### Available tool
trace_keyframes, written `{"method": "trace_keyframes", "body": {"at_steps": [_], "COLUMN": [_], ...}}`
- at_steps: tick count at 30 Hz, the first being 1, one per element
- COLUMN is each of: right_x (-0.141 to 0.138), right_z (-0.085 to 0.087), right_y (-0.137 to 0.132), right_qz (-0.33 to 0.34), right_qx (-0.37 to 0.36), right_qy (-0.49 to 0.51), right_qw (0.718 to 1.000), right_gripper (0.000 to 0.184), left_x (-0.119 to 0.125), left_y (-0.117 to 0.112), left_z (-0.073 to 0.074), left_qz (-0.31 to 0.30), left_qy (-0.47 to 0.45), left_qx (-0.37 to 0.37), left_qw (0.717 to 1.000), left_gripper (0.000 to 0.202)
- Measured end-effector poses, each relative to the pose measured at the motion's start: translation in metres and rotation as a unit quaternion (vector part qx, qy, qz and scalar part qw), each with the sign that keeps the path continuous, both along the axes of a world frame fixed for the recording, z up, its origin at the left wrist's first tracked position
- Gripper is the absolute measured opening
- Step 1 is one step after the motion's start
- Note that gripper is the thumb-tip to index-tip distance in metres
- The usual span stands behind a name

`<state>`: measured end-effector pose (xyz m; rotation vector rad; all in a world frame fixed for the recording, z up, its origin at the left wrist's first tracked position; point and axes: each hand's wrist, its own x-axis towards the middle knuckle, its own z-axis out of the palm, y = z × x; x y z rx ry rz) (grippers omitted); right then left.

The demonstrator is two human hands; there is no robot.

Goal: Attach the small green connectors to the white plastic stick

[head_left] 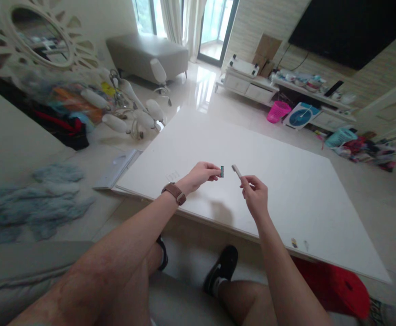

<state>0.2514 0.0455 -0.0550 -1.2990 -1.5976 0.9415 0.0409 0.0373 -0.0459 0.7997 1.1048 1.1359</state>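
My left hand (202,175) is pinched shut on a small razor cartridge (222,171), dark with a green edge, above the white table. To its right, my right hand (255,192) grips a slim light-grey razor handle (236,170) between thumb and fingers, its narrow head tilted up and leftward. A gap separates the cartridge from the handle. Beside my left wrist, a clear plastic piece (172,176) lies on the white tabletop (211,140). A brown watch strap is round that wrist.
Two small items, one dark and yellowish (294,242) and one pale (306,245), lie near the table's front right. A red round stool (336,285) stands under that edge. Lamp arms with white shades (143,118) rest on the floor behind left; a pink basket (278,111) stands behind right.
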Motion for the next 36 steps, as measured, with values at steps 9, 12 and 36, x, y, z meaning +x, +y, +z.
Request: {"method": "trace_keyframes", "body": {"at_steps": [9,12,36], "right_x": [0.014,0.014,0.020], "right_z": [0.013,0.011,-0.003], "right_y": [-0.004,-0.002,0.007], "right_qz": [0.127,0.082,0.032], "right_qx": [-0.071,-0.034,-0.046], "right_qy": [-0.078,-0.066,-0.081], "right_qw": [0.986,0.994,0.995], "right_gripper": [0.040,0.038,0.036], "left_x": [0.001,0.001,0.004], "left_y": [0.000,0.000,0.000], "left_z": [-0.004,-0.005,-0.001], "left_qz": [-0.023,-0.041,0.006], "left_qy": [0.049,0.042,0.012], "left_qx": [0.030,0.038,0.016], "left_qw": [0.998,0.998,1.000], "left_gripper": [0.006,0.007,0.004]}}
